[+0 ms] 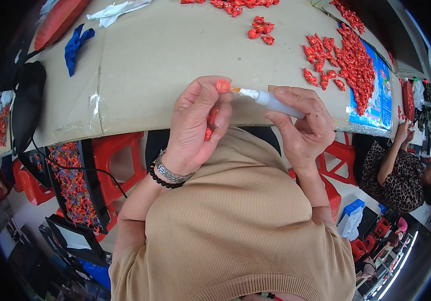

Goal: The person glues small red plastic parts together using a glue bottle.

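My left hand (pixel 191 118) is closed, pinching a small round red piece (pixel 222 86) between thumb and forefinger. More red pieces (pixel 208 133) are tucked under its curled fingers. In my right hand (pixel 307 125) is a small white squeeze bottle (pixel 274 102), gripped between thumb and fingers and tilted toward the left. Its narrow orange-brown tip points at the pinched red piece and is at or very near its edge; whether they touch I cannot tell. Both hands are just above the table's near edge, in front of my body.
The cardboard-covered table (pixel 155 60) carries a big heap of small red figures (pixel 356 65) on a blue printed sheet (pixel 383 95) at right. Smaller clusters (pixel 261 30) lie farther back. A blue cloth scrap (pixel 76 47) is at left. A crate (pixel 75 180) of parts stands below left; a co-worker (pixel 396 170) sits right.
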